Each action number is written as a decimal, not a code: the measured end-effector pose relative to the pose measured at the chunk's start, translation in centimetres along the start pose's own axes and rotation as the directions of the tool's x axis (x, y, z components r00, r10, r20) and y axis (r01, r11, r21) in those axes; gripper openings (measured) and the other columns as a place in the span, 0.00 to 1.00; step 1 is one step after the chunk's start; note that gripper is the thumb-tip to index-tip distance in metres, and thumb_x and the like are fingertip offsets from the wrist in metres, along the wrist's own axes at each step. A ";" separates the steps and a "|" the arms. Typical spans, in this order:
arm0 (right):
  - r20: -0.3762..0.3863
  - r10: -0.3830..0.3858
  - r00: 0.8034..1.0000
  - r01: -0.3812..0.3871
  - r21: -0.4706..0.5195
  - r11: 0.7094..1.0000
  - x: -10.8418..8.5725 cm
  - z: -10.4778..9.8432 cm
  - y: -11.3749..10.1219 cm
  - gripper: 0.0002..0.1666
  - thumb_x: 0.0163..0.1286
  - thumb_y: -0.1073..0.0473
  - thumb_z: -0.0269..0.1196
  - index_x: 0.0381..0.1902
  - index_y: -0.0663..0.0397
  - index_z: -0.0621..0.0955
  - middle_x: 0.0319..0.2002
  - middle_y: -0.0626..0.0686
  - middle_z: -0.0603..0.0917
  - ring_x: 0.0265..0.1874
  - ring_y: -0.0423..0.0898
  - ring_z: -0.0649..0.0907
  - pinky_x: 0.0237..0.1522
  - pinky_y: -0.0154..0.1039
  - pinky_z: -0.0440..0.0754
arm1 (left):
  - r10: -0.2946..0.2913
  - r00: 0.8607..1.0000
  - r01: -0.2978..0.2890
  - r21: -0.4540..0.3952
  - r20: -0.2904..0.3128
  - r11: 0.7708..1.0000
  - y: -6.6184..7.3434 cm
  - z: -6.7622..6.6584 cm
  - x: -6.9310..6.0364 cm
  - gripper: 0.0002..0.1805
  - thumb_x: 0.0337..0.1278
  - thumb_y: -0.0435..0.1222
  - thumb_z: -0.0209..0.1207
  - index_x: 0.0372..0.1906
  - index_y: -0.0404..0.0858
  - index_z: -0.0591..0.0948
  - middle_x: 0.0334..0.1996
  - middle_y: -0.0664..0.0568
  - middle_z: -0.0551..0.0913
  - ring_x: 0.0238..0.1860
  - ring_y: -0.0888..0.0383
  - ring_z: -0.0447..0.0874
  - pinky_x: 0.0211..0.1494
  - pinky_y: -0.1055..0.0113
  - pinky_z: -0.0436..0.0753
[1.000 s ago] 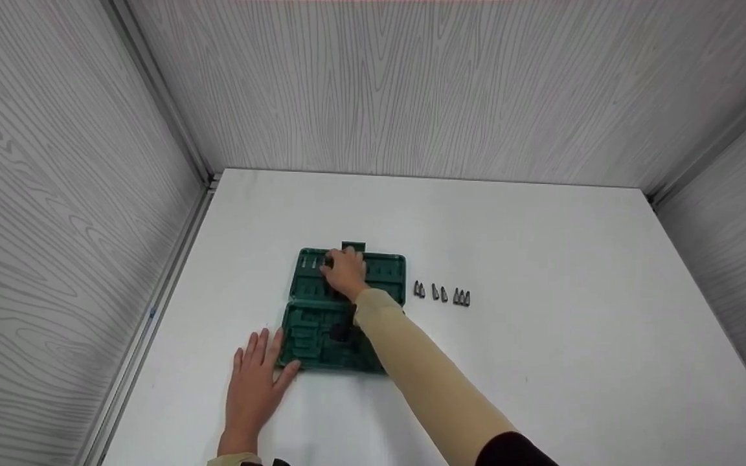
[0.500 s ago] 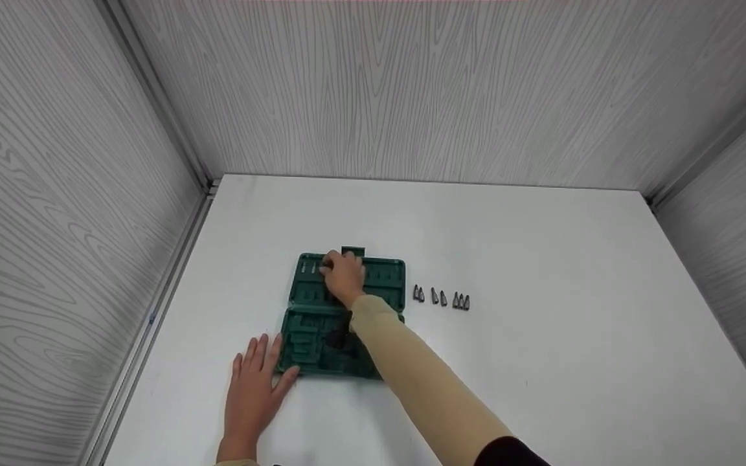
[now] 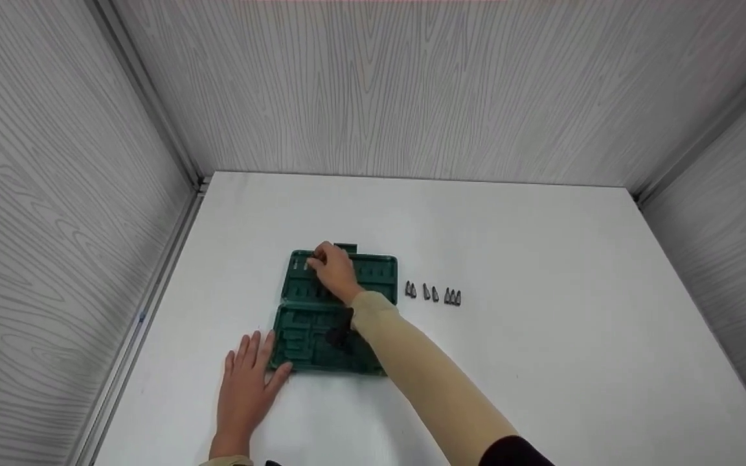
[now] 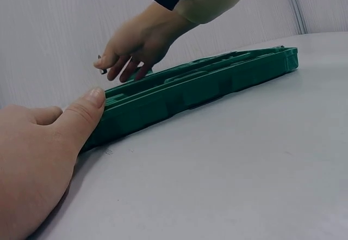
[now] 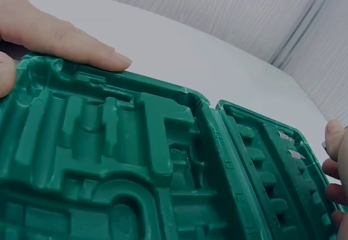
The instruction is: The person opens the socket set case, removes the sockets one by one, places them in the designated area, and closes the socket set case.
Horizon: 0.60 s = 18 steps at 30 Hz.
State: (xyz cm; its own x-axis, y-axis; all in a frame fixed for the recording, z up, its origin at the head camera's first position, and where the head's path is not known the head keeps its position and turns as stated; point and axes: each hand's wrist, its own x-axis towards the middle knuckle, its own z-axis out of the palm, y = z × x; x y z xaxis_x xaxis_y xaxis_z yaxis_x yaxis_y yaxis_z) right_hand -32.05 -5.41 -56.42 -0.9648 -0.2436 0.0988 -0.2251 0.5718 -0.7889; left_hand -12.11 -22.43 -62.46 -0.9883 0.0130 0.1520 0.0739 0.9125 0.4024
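Note:
An open green plastic tool case (image 3: 334,370) lies flat on the white table, with moulded slots in both halves. My left hand (image 3: 243,391) rests at its near left corner, fingers stretched, thumb touching the rim. Over the far half, my right hand (image 3: 336,272) pinches a small dark metal bit (image 4: 102,66) between thumb and forefinger; the other fingers hang loosely bent. Two silver bits (image 5: 296,154) sit in slots of that half, just beside the right hand. The hand and forearm hide part of the case.
Several small metal bits (image 3: 431,292) stand in small groups on the white table (image 3: 541,291), right of the case. The case's latch tab (image 3: 347,247) sticks out at the far edge. Grey wood-grain walls (image 3: 373,90) close the back and sides.
My right hand has risen slightly and shifted a little toward the left over the far half of the case. The left hand stays at the corner. The head view has shifted slightly.

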 end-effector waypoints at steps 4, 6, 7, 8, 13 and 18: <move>0.021 -0.056 0.998 0.055 0.058 0.997 -0.4 -0.3 -0.3 0.09 0.69 0.54 0.57 0.41 0.53 0.76 0.37 0.47 0.77 0.34 0.41 0.74 0.37 0.33 0.74 | 0.012 1.000 -0.012 -0.011 0.001 1.000 -0.1 -0.1 0.0 0.41 0.60 0.65 0.42 0.72 0.47 0.55 0.70 0.42 0.56 0.71 0.45 0.45 0.69 0.45 0.45; 0.040 -0.062 0.997 0.059 0.073 0.996 -0.8 -0.5 -0.3 0.09 0.68 0.54 0.58 0.40 0.52 0.76 0.37 0.47 0.76 0.34 0.41 0.74 0.37 0.33 0.74 | 0.016 1.000 -0.016 -0.014 0.004 1.000 -0.1 -0.1 0.0 0.41 0.60 0.64 0.42 0.73 0.47 0.55 0.70 0.42 0.56 0.71 0.44 0.45 0.69 0.45 0.45; 0.047 -0.059 0.997 0.055 0.079 0.995 -1.0 -0.6 -0.4 0.09 0.68 0.53 0.58 0.40 0.52 0.76 0.37 0.46 0.76 0.34 0.40 0.74 0.37 0.33 0.74 | 0.016 1.000 -0.016 -0.015 0.006 1.000 -0.1 -0.1 0.1 0.41 0.60 0.64 0.42 0.73 0.47 0.55 0.70 0.42 0.56 0.71 0.45 0.45 0.69 0.45 0.45; 0.050 -0.061 0.997 0.057 0.087 0.995 -1.2 -0.8 -0.3 0.09 0.67 0.52 0.59 0.39 0.52 0.76 0.36 0.46 0.77 0.33 0.40 0.74 0.36 0.33 0.74 | 0.015 1.000 -0.015 -0.016 0.008 1.000 -0.1 -0.1 0.1 0.41 0.60 0.65 0.41 0.73 0.48 0.55 0.70 0.43 0.55 0.71 0.45 0.45 0.69 0.45 0.44; 0.051 -0.074 0.996 0.067 0.133 0.989 -2.2 -1.7 0.3 0.11 0.67 0.52 0.60 0.40 0.52 0.76 0.36 0.47 0.77 0.32 0.41 0.74 0.35 0.33 0.74 | 0.019 1.000 -0.019 -0.019 -0.006 1.000 -0.3 0.2 0.0 0.41 0.60 0.65 0.42 0.73 0.49 0.55 0.70 0.43 0.56 0.71 0.45 0.45 0.69 0.46 0.44; 0.042 -0.076 0.996 0.069 0.155 0.986 -3.3 -2.8 1.3 0.11 0.67 0.52 0.60 0.41 0.52 0.77 0.36 0.48 0.77 0.32 0.41 0.75 0.35 0.35 0.75 | 0.035 0.999 -0.036 -0.015 -0.021 0.999 -0.4 0.3 0.0 0.41 0.60 0.64 0.44 0.73 0.49 0.55 0.70 0.42 0.56 0.71 0.44 0.45 0.69 0.46 0.44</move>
State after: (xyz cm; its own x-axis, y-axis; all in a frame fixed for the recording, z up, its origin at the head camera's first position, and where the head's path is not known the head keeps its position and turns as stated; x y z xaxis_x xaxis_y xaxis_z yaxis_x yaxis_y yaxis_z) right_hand -29.59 -1.62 -56.07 -0.9383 -0.3195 0.1327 -0.2672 0.4256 -0.8646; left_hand -12.19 -22.71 -62.86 -0.9821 0.0366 0.1848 0.1109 0.9053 0.4100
